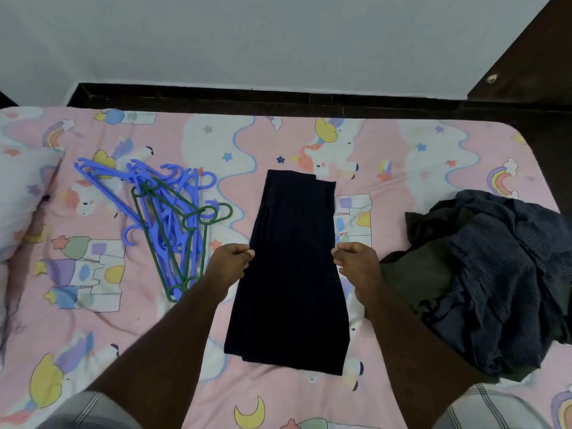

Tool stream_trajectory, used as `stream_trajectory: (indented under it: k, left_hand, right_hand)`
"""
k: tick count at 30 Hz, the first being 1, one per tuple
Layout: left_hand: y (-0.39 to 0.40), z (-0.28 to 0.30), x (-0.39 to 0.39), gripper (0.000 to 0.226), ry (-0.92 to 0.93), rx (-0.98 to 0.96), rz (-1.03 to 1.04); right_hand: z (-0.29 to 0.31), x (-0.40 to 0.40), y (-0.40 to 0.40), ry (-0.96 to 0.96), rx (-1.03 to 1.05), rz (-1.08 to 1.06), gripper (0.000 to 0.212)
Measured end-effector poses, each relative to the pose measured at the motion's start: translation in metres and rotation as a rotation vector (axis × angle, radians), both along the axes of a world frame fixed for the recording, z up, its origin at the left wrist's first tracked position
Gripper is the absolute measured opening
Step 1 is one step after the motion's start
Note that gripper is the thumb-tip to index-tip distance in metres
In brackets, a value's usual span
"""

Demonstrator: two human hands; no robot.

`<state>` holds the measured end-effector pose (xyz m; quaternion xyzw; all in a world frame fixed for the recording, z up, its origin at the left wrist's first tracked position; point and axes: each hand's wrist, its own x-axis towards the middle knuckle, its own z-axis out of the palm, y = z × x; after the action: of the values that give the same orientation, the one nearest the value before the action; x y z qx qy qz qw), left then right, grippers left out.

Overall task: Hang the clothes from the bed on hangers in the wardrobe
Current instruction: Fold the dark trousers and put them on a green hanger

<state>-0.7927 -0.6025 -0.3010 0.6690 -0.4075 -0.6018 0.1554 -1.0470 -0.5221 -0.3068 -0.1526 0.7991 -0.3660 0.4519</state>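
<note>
I have both hands, left hand and right hand, pinching the side edges of the folded dark trousers at frame centre on the bed; lifting unevenly could undo the fold.

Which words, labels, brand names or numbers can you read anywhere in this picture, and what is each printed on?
None: no readable text shows.
Pink cartoon-print bedsheet: pictures only, no words.
Folded dark navy garment, blue and green plastic hangers, heap of dark clothes: no label visible.
</note>
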Motion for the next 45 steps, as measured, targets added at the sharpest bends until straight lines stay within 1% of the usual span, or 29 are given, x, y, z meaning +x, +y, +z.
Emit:
stream_trajectory:
  k: [5,8,12,15,20,23,26,27,30,31,33,37,41,43,45]
  left_hand:
    - [-0.047,-0.021,-0.016,0.028,-0.043,-0.044,-0.067]
    - [-0.077,-0.039,-0.025,0.034,-0.062,-0.083,-0.113]
    - [-0.117,-0.062,-0.045,0.043,-0.098,-0.137,-0.165]
    - [-0.142,-0.076,-0.063,0.052,-0.151,-0.171,-0.232]
    - [-0.172,-0.104,-0.081,0.063,-0.182,-0.149,-0.316]
    - [-0.181,-0.117,-0.088,0.067,-0.156,-0.133,-0.317]
    - [-0.185,-0.125,-0.092,0.074,-0.147,-0.134,-0.263]
    - [-0.186,-0.127,-0.092,0.072,-0.145,-0.133,-0.245]
    - [-0.188,-0.126,-0.095,0.04,-0.105,-0.119,-0.219]
    - [-0.189,-0.125,-0.096,0.034,-0.085,-0.126,-0.203]
    - [-0.193,-0.12,-0.099,0.03,-0.055,-0.164,-0.168]
    - [-0.207,-0.104,-0.107,0.027,-0.018,-0.252,-0.13]
    - [-0.226,-0.091,-0.116,0.026,0.022,-0.315,-0.096]
    - [-0.231,-0.09,-0.12,0.033,-0.044,-0.344,-0.124]
    - [-0.23,-0.095,-0.121,0.052,-0.201,-0.322,-0.198]
  right_hand:
    - [-0.019,-0.005,-0.037,0.075,0.017,0.009,0.009]
    - [-0.032,-0.013,-0.061,0.101,0.018,-0.003,0.011]
    - [-0.051,-0.023,-0.097,0.176,0.005,0.047,0.026]
    - [-0.066,-0.031,-0.121,0.227,0.002,0.124,0.033]
    - [-0.091,-0.042,-0.163,0.312,0.005,0.217,0.049]
    - [-0.105,-0.044,-0.178,0.302,0.04,0.271,0.059]
    - [-0.117,-0.045,-0.184,0.253,0.072,0.269,0.065]
    - [-0.119,-0.045,-0.184,0.245,0.071,0.255,0.065]
    - [-0.12,-0.047,-0.184,0.209,0.022,0.177,0.062]
    - [-0.118,-0.048,-0.183,0.203,-0.004,0.149,0.06]
    - [-0.112,-0.05,-0.185,0.2,-0.052,0.115,0.055]
    - [-0.101,-0.056,-0.199,0.181,-0.142,0.078,0.042]
    - [-0.094,-0.063,-0.216,0.195,-0.195,0.051,0.044]
    - [-0.091,-0.066,-0.22,0.231,-0.154,0.104,0.053]
    - [-0.09,-0.068,-0.217,0.258,-0.054,0.209,0.064]
